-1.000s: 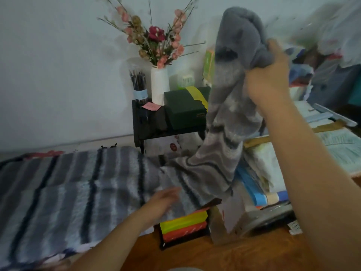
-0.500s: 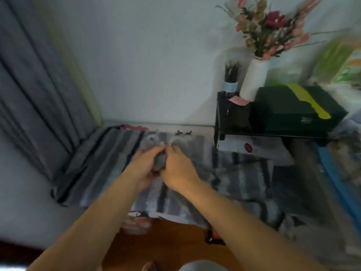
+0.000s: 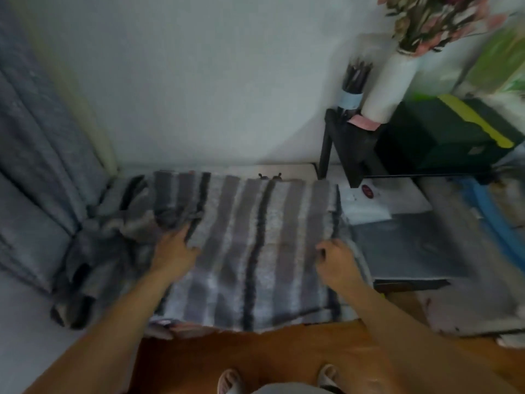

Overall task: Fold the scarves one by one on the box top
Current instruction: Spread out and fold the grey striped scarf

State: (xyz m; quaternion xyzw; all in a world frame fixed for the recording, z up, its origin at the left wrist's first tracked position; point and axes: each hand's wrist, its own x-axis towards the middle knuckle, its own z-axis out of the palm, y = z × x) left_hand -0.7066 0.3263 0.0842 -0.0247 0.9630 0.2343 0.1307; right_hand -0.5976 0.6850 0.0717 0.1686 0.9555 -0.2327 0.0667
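Head view: striped scarf [image 3: 255, 245] covers box top beside grey curtain [image 3: 37, 166].

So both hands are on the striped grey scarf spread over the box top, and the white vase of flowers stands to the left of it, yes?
Not quite. The head view shows the white vase of flowers to the right of the striped grey scarf, not the left. The left hand and right hand are indeed both on the scarf.

No legible text; red round mark [image 3: 366, 191] on white sheet [image 3: 380, 204] unreadable.
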